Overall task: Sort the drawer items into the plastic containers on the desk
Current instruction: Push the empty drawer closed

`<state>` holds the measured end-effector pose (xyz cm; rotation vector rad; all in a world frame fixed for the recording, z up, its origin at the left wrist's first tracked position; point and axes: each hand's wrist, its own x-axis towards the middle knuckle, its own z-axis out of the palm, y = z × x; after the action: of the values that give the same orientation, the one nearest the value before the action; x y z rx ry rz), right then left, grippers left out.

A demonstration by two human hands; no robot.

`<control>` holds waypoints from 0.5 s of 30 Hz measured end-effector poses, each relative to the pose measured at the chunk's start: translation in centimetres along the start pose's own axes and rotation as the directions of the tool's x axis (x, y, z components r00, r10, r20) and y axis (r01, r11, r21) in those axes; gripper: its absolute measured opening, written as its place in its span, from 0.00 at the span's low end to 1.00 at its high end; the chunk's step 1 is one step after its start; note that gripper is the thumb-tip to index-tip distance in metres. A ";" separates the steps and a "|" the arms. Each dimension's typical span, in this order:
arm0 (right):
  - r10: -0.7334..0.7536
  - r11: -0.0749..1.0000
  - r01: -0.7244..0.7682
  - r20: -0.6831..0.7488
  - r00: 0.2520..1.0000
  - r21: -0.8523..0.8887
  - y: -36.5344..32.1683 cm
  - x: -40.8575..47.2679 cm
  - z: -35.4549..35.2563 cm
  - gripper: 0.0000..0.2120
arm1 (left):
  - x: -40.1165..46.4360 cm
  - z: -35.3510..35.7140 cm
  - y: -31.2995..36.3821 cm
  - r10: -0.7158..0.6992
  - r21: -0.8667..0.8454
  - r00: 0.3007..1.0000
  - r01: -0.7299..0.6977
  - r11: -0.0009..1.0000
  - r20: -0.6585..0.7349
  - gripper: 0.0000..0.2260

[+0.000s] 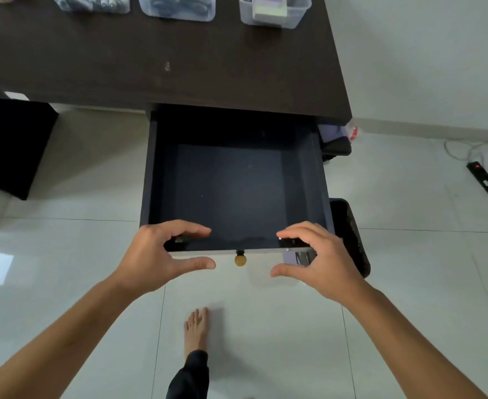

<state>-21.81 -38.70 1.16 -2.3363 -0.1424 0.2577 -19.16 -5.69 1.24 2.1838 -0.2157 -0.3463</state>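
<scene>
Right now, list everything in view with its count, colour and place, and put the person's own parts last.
desk: one, dark brown, across the top.
plastic containers: three, clear, far edge of the desk, each holding items cut off by the frame.
drawer: one, dark, pulled out under the desk, nothing visible inside.
knob: one, gold, centre of the drawer front.
bin: one, black, floor right of the drawer.
power strip: one, black, floor far right, with white cables.
left hand: grips the drawer front, left of the knob.
right hand: grips the drawer front, right of the knob.
foot: one, bare, on the white floor tiles.
</scene>
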 end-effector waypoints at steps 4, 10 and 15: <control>-0.095 0.995 0.099 -0.152 0.984 0.015 1.0 0.2 1.1 0.18 | -0.3 1.2 -0.8 0.045 0.049 0.992 -0.040 0.998 -0.115 0.14; -0.143 0.989 0.149 -0.246 0.959 0.006 1.5 0.5 1.7 0.13 | -0.4 1.7 -1.7 0.147 0.077 0.970 -0.134 0.988 -0.193 0.12; -0.164 0.986 0.168 -0.282 0.945 -0.010 1.5 0.6 1.8 0.13 | -0.3 1.4 -1.9 0.345 0.189 0.921 -0.311 0.931 -0.183 0.13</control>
<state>-21.63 -38.39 -1.24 -2.3024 -0.1947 -0.1590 -19.87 -5.60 -1.02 2.2683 -0.4973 0.0997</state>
